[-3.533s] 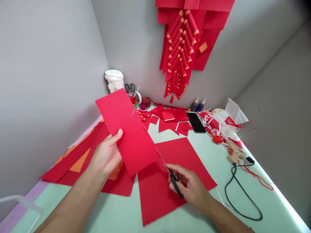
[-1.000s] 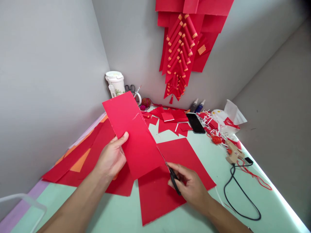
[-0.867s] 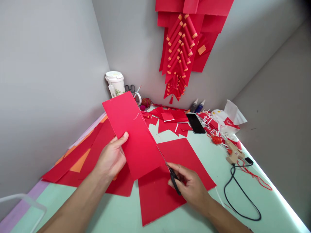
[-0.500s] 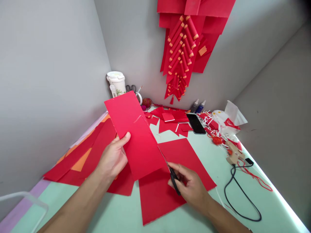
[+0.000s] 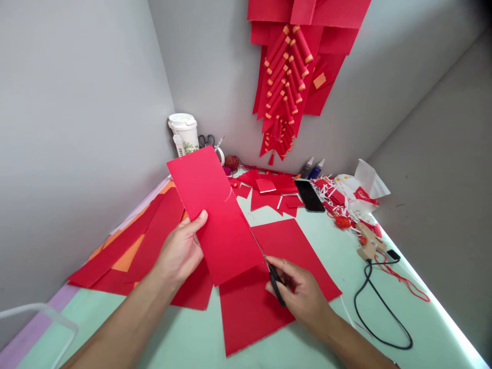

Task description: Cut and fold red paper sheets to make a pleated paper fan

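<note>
A rectangular sheet of red paper [image 5: 219, 215] is raised over the table, tilted to the left. My left hand [image 5: 184, 246] pinches its left edge, thumb on top and the other fingers behind. In my right hand [image 5: 300, 287] are black-handled scissors [image 5: 275, 282], at the sheet's lower right corner. The thin blades lie along its right edge and look nearly closed. A thin curled sliver of paper [image 5: 231, 195] shows at that edge. Under the raised sheet, a larger red sheet [image 5: 261, 318] lies flat on the table.
Red and orange sheets [image 5: 154, 246] lie at the left. Behind are a white lidded cup [image 5: 183, 128], red scraps [image 5: 265, 187] and a phone [image 5: 309, 195]. Shredded paper [image 5: 332, 192] and a black cord [image 5: 355, 302] lie to the right. Red paper firecrackers [image 5: 284, 77] hang on the wall.
The curled sliver at the sheet's right edge has changed shape and shifted slightly to the right. The sheet has dipped a little; both hands stay almost in place.
</note>
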Available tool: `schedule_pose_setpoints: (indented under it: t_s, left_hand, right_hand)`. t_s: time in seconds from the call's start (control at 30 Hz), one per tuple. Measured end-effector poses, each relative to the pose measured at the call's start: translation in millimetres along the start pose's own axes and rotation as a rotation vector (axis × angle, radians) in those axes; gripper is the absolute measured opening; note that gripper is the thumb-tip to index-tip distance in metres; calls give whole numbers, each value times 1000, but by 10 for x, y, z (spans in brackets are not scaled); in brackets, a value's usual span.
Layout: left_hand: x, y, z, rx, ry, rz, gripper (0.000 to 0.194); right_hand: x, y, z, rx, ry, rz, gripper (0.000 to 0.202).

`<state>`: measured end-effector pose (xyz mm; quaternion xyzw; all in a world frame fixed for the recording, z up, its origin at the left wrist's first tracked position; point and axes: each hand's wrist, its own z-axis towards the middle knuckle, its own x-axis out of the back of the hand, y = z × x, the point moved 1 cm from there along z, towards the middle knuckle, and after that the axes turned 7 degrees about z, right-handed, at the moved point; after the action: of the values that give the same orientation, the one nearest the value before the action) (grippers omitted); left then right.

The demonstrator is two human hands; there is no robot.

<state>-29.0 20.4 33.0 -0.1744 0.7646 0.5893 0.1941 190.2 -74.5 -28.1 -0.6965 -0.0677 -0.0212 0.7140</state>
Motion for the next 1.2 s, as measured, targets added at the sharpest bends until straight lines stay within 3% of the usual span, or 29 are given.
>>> schedule_pose_setpoints:
  t_s: [0.27, 1.2]
  left_hand:
    - [17, -33, 10, 20, -31, 17, 28]
    - [0, -18, -5, 32, 2, 6, 30]
  right_hand:
    - [12, 0, 10, 56, 4, -76, 45]
    - [-30, -15, -4, -86, 17, 104, 42]
